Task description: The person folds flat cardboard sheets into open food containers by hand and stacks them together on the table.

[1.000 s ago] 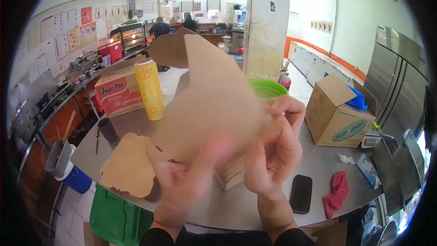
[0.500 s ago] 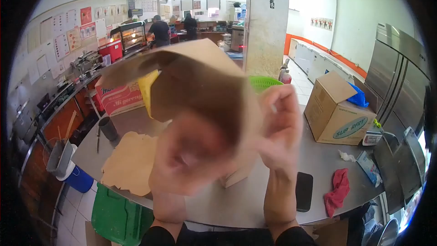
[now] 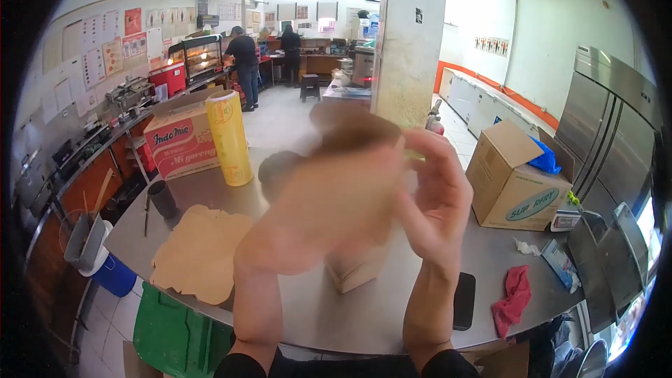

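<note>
A brown paper bag [image 3: 346, 185] is up in front of me, blurred by motion, its darker open end at the top. My right hand [image 3: 441, 196] is at its right edge, thumb and bent fingers closed about the paper. Against the bag's lower left is my left hand [image 3: 283, 238], so smeared that its fingers cannot be made out. Under the raised bag, another brown paper piece [image 3: 355, 273] stands on the steel table [image 3: 315, 315]. To the left lies a flat stack of brown paper [image 3: 203, 252] with uneven edges.
A noodle carton [image 3: 183, 141], a yellow film roll [image 3: 229, 141] and a dark cup [image 3: 162, 199] are at the left. On the right are an open carton [image 3: 518, 185], a black phone [image 3: 464, 301] and a red cloth [image 3: 513, 297]. Two people stand far back.
The paper bag has swung down and turned, uncovering the film roll and noodle carton. My left hand has turned with it; my right hand stays near the bag's right edge.
</note>
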A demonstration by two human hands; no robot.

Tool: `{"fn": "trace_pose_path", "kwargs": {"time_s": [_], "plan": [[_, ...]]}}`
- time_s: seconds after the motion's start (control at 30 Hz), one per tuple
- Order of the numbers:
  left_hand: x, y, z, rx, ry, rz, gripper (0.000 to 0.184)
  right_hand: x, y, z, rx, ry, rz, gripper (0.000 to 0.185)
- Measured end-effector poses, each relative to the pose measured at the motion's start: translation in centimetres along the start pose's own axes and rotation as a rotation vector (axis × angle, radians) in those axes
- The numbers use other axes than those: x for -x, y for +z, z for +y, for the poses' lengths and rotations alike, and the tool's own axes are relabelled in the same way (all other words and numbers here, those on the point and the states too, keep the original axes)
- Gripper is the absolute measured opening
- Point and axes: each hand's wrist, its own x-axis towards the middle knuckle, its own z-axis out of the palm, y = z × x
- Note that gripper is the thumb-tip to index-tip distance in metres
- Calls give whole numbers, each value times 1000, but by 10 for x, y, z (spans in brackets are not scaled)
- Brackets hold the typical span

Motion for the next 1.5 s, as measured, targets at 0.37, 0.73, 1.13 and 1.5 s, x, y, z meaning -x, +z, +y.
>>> {"fn": "trace_pose_path", "kwargs": {"time_s": [0.37, 0.73, 1.13, 1.5], "plan": [[16, -21, -15, 18, 0, -32, 40, 9, -21, -1, -302, -23, -107, 20], [8, 5, 24, 292, -198, 326, 30, 3, -5, -23, 480, -430, -235, 50], [-4, -3, 28, 764, -313, 125, 50, 14, 5, 2, 359, -487, -88, 32], [7, -8, 17, 546, -397, 193, 38, 11, 14, 4, 183, -523, -15, 18]]}}
